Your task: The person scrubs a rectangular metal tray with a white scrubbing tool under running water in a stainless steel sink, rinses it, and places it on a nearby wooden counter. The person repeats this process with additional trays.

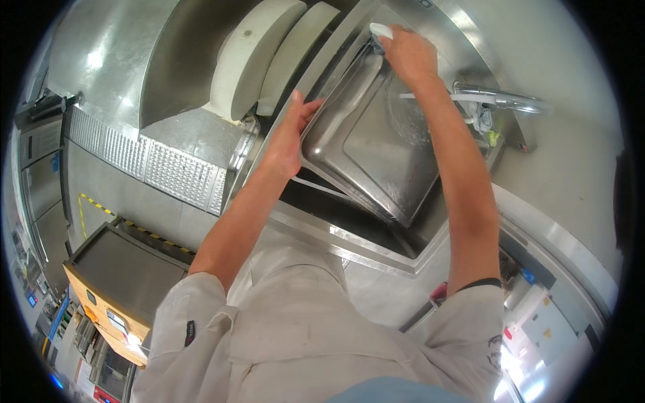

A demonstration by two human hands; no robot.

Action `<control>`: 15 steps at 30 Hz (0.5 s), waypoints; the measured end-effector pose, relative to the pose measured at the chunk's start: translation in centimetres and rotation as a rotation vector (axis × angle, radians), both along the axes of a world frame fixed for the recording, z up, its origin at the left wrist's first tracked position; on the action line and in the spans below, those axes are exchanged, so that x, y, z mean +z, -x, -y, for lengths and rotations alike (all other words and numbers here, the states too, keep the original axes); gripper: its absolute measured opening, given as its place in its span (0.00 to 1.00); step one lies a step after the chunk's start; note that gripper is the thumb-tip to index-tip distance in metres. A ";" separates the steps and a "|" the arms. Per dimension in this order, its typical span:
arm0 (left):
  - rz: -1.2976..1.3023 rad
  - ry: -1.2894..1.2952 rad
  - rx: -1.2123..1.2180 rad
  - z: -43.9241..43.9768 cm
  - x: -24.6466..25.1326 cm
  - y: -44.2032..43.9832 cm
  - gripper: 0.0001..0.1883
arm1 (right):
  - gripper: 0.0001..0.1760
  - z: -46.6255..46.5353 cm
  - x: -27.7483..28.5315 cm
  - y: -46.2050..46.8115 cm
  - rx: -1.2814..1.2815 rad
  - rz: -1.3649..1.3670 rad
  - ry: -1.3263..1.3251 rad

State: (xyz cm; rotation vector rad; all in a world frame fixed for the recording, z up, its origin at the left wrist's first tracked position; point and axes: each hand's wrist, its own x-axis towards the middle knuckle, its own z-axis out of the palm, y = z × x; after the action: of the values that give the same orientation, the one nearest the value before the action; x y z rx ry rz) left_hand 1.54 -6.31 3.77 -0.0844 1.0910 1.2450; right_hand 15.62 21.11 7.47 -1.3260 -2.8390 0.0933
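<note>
A large rectangular stainless steel pan (388, 156) leans tilted inside the metal sink (322, 201), with wet streaks on its surface. My left hand (289, 136) holds the pan at its left edge, thumb up and fingers at the rim. Near the pan's upper end, my right hand (410, 53) grips a white object (380, 30), with something bluish-grey under it against the pan. What this held thing is, I cannot tell for certain. Part of the pan's right side is hidden behind my right forearm.
A chrome faucet (519, 99) reaches in from the right, with a grey cloth (484, 118) and a yellow-green scrap near its base. Two thick, pale curved pieces (252, 55) stand left of the sink. A wood-fronted cabinet (101, 312) is at the lower left, near yellow-black floor tape (103, 211).
</note>
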 end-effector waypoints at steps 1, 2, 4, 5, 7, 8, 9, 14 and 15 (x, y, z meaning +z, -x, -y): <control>0.009 -0.018 0.013 -0.2 -0.4 -0.1 0.53 | 0.21 1.0 0.1 0.3 -0.013 -0.011 0.035; 0.035 0.008 0.016 -0.7 -0.8 -0.2 0.53 | 0.21 3.1 0.7 0.4 0.065 -0.004 0.104; 0.110 -0.005 0.032 -1.4 -1.2 -0.1 0.57 | 0.21 8.5 2.6 0.4 0.191 -0.035 0.235; 0.109 0.032 0.022 -1.5 -1.2 -0.1 0.58 | 0.22 11.6 3.9 0.0 0.184 -0.019 0.326; 0.111 0.054 0.016 -1.5 -0.9 -0.3 0.61 | 0.24 14.3 6.3 -0.4 0.223 -0.071 0.387; 0.093 -0.008 0.008 -1.3 -0.6 -0.5 0.63 | 0.24 14.3 7.0 -0.4 0.237 -0.069 0.398; 0.096 -0.035 0.011 -1.2 -0.4 -0.7 0.63 | 0.24 13.7 7.4 -0.5 0.250 -0.016 0.462; 0.133 -0.030 0.067 -1.1 0.4 -1.5 0.56 | 0.24 4.7 3.6 0.5 -0.049 0.028 -0.010; 0.114 -0.016 0.087 -1.3 0.6 -1.5 0.55 | 0.24 4.6 2.5 0.4 0.029 -0.009 0.024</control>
State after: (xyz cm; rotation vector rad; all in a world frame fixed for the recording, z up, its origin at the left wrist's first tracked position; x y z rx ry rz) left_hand 3.07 -5.05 4.32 -0.1905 0.9873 1.3108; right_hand 15.27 16.51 9.98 -1.2860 -2.8590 0.1329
